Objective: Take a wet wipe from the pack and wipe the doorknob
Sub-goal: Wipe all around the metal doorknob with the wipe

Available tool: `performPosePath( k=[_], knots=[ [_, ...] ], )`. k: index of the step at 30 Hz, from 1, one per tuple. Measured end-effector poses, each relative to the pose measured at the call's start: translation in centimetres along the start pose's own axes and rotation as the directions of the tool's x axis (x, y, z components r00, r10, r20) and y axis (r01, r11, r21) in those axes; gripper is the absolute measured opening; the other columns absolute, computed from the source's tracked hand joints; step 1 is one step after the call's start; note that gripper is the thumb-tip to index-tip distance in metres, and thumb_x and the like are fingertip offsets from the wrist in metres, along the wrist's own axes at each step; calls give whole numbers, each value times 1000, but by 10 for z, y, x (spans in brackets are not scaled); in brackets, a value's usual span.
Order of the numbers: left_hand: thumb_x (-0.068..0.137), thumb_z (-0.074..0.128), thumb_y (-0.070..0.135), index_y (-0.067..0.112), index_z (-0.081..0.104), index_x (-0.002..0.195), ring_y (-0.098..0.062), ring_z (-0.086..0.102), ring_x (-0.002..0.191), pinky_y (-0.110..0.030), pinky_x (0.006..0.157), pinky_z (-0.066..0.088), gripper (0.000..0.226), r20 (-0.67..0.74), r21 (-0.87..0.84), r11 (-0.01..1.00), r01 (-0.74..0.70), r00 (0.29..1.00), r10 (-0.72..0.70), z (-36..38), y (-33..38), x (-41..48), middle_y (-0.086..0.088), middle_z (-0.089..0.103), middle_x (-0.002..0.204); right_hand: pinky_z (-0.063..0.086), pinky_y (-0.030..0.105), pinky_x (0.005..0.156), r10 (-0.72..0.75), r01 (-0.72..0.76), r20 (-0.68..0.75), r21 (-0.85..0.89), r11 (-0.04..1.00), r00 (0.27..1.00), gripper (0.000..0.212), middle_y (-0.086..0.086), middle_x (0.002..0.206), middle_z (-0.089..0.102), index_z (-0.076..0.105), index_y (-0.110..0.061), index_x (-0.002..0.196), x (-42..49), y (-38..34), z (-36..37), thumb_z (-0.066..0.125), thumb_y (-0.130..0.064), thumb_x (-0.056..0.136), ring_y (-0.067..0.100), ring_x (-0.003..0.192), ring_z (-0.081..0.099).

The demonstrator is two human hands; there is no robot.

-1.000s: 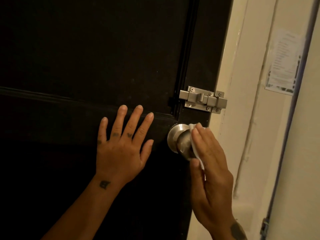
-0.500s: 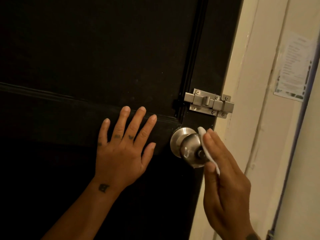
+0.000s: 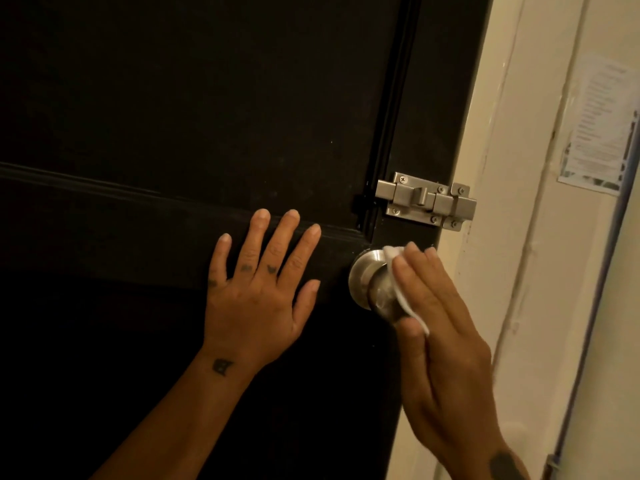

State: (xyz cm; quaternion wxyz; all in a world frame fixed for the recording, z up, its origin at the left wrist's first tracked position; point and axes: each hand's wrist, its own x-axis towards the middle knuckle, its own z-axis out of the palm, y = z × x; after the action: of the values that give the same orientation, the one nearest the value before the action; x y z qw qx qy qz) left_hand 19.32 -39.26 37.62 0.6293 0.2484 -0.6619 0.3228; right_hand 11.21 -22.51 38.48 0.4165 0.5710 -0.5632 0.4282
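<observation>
- The right hand (image 3: 446,341) has its fingers close together and nearly straight, laid over the wipe (image 3: 408,304). The thumb nips the wipe's lower edge against them.
- The wipe is pressed on the front and right side of the doorknob (image 3: 367,278). One white corner shows by the fingertips and another below the thumb.
- The first part looks done, since a wipe is out and in use. The pack is not in view.
- The wiping itself is under way. The knob's left side and its round base plate are not covered by the wipe, and I cannot tell whether they are already clean.
- The left hand (image 3: 252,299) lies flat on the dark door (image 3: 173,98) with fingers spread, just left of the knob. It holds nothing and is likely steadying the door.
- A metal bolt (image 3: 426,200) sits above the knob, and the pale door frame (image 3: 491,168) is to the right.
- Left to do, as I judge it, is to work round the rest of the knob and then lift the wipe away.
</observation>
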Motion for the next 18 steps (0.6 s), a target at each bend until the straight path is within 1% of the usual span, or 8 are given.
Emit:
performPosePath(
  k=[3, 5, 7, 8, 10, 13, 15, 18],
  knots=[
    [90, 33, 43, 23, 27, 141, -26, 25, 134, -49, 105, 17, 55, 13, -7, 1000, 0, 1000, 0, -2, 0, 1, -2, 26, 145, 22, 21, 110, 101, -96, -35, 128, 987, 994, 50, -5, 143, 36, 33, -19, 136, 2, 4, -3, 20, -45, 96, 7, 135, 27],
    [90, 33, 43, 22, 26, 141, -26, 25, 134, -49, 105, 17, 56, 29, -6, 1000, 0, 1000, 0, -2, 0, 1, -2, 26, 145, 20, 18, 110, 82, -77, -46, 99, 992, 996, 51, -4, 144, 35, 33, -16, 136, -4, 1, -1, 18, -45, 96, 8, 136, 26],
    [90, 32, 43, 20, 25, 142, -26, 24, 134, -48, 106, 16, 57, 41, 6, 1000, 4, 999, -4, -2, 0, 1, -2, 25, 146, 17, 18, 111, 30, -28, -44, 37, 999, 999, 51, 0, 145, 33, 34, -12, 136, -7, -1, 3, 19, -42, 97, 10, 138, 22],
    [90, 32, 43, 19, 24, 142, -26, 24, 135, -48, 106, 16, 58, 46, 12, 1000, 6, 999, -6, -2, 0, 0, -2, 25, 146, 16, 18, 111, 28, -26, -44, 40, 999, 999, 50, 0, 145, 32, 34, -12, 136, -6, -1, 4, 20, -41, 97, 9, 138, 20],
    [91, 31, 43, 17, 23, 143, -26, 23, 135, -48, 107, 15, 59, 57, 18, 1000, 12, 998, -13, -2, 0, 0, -3, 25, 147, 17, 20, 111, 87, -80, -56, 116, 990, 995, 49, -1, 145, 32, 34, -13, 136, -1, 1, 5, 24, -38, 96, 8, 138, 21],
    [90, 31, 43, 14, 24, 142, -26, 23, 135, -49, 109, 17, 60, 96, 33, 999, 20, 995, -23, -7, 0, 2, -4, 27, 147, 25, 26, 110, 174, -146, -91, 256, 956, 981, 48, 4, 144, 39, 34, -12, 137, -3, 4, 5, 27, -31, 93, 7, 135, 27],
    [88, 33, 42, 12, 29, 140, -27, 26, 135, -53, 106, 17, 60, 139, 38, 999, 31, 990, -36, -12, 4, 4, -6, 36, 146, 26, 23, 110, 159, -124, -121, 260, 958, 980, 47, 8, 144, 39, 31, -12, 138, -12, 2, 7, 28, -31, 95, 9, 135, 29],
    [83, 37, 38, 10, 48, 128, -29, 38, 133, -61, 101, 10, 54, 180, 11, 998, 64, 981, -65, -20, 13, 18, -9, 51, 137, 26, 24, 110, 146, -98, -153, 284, 954, 977, 45, 8, 144, 38, 32, -11, 137, -15, 1, 10, 28, -30, 96, 11, 136, 29]
  ],
)
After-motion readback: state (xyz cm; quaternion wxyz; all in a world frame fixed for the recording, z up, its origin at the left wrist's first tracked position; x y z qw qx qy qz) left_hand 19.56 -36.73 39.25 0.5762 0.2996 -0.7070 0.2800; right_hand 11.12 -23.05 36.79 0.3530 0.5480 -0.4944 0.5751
